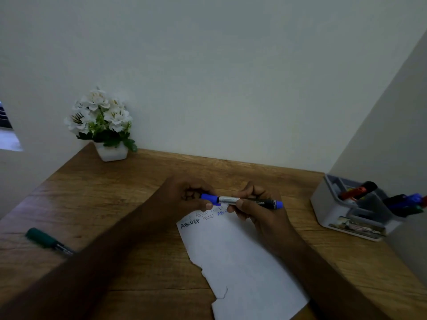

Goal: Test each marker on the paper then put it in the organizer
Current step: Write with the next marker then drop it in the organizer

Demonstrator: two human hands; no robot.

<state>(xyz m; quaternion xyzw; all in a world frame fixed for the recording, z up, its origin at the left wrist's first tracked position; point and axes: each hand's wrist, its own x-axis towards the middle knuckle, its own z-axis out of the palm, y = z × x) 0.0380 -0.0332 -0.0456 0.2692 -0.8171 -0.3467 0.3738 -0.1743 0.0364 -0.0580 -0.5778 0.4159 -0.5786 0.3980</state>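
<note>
Blue marker (242, 201), a slim cylinder, lies level at frame centre: your left hand (191, 195) pinches its cap end, your right hand (258, 204) wraps the barrel, above torn white paper (240, 262) on the woodgrain tabletop (138, 181); grey plastic organizer (332, 204) sits right.

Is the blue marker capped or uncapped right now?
Capped: the blue cap sits on the blue marker, pinched by the left hand; the right hand grips the barrel.
</note>
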